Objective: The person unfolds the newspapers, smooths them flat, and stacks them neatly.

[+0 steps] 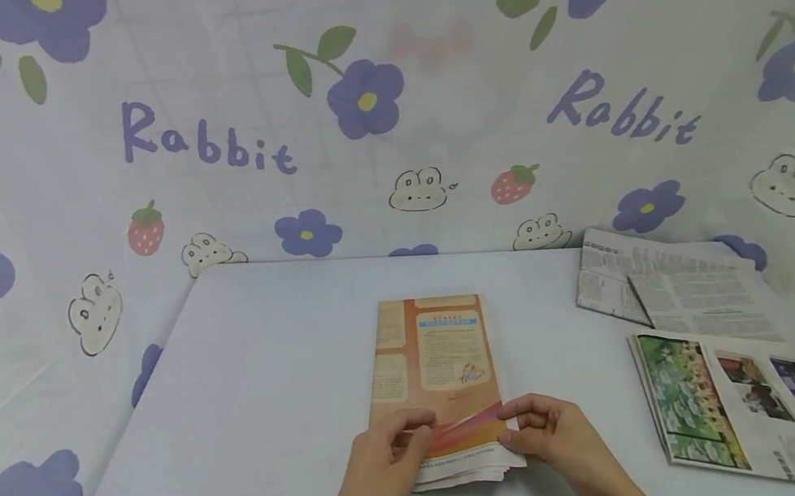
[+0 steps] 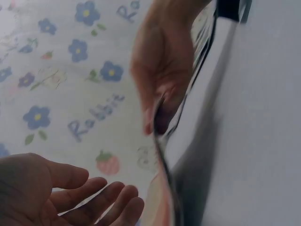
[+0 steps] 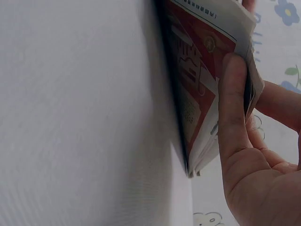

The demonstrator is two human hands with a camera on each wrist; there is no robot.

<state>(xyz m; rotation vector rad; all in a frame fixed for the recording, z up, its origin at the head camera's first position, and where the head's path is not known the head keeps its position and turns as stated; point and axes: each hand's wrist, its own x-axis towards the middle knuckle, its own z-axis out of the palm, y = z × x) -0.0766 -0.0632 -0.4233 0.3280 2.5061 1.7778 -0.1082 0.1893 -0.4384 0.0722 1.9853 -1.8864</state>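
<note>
A folded newspaper (image 1: 451,365), orange with text panels, lies lengthwise on the white table in the head view. My right hand (image 1: 570,441) pinches its near right edge. In the right wrist view, that hand (image 3: 254,174) has finger and thumb on opposite sides of the layered newspaper (image 3: 204,61), whose red printed underside shows as it is lifted from the table. My left hand (image 1: 385,466) is at the near left side of the paper. The left wrist view shows this hand (image 2: 70,197) with loosely bent fingers, apart from the newspaper's edge (image 2: 164,188).
More newspapers (image 1: 705,295) lie at the table's far right. In front of them is a folded stack with colour photos (image 1: 688,403). A curtain (image 1: 461,93) printed with flowers and rabbits hangs behind the white table (image 1: 250,379).
</note>
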